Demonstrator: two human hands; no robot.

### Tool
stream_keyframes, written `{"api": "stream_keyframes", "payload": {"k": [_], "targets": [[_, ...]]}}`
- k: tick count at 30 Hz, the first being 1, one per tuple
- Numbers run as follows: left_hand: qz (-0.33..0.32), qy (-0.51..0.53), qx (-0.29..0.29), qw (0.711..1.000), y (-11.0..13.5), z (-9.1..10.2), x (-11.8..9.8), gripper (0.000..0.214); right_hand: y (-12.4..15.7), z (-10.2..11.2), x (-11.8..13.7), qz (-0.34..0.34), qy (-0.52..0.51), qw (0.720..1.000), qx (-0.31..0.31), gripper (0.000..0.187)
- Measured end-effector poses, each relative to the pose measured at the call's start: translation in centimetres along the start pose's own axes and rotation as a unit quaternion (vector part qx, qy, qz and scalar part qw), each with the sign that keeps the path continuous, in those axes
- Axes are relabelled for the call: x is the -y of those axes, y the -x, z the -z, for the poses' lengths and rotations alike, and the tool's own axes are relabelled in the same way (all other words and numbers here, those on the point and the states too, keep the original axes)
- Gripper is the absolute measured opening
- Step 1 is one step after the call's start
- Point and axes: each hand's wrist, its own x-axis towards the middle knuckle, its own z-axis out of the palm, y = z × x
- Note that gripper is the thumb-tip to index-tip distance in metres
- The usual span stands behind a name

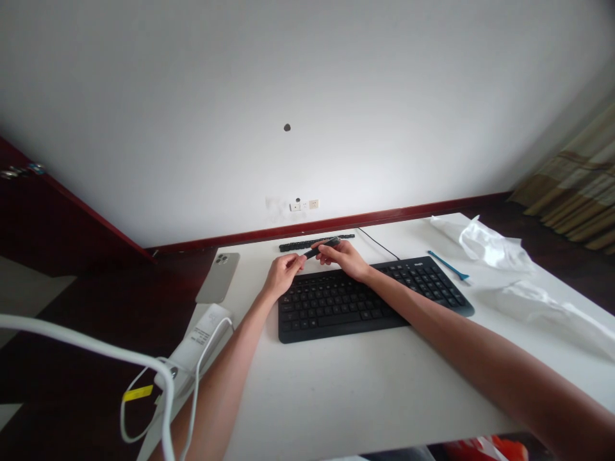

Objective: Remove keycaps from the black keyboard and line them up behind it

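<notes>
A desk (307, 390) is carrying a keyboard (346, 306), with plastic (500, 246) lying to its right. Near the keyboard's far edge, the left hand (283, 275) and right hand (349, 259) are hovering. A phone (219, 278) is lying by the desk's left edge; a blue tool (447, 264) is resting beside the keyboard. Both hands are pinching a slanting black stick (313, 252), the left at its lower end, the right farther up.

Left hand (284, 274) and right hand (346, 257), both pinching a slim black rod (323, 247), possibly a pen. Black computer keyboard (331, 302), lying under the right forearm. Triple-camera smartphone (218, 278), resting at left. Blue pry tool (446, 264), lying between keyboard and crumpled white plastic (494, 244).
</notes>
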Motion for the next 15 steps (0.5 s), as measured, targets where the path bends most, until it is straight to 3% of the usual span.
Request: {"api": "stream_keyframes", "payload": {"k": [8,15], "targets": [[0.002,0.024,0.004,1.000,-0.07,0.00,0.11,0.046,-0.26,0.45,-0.61,-0.017,-0.053,0.998,0.014,0.046],[-0.014,-0.027,0.000,1.000,-0.03,0.10,0.21,0.046,0.01,-0.30,0.15,0.013,0.010,1.000,-0.005,0.047]]}}
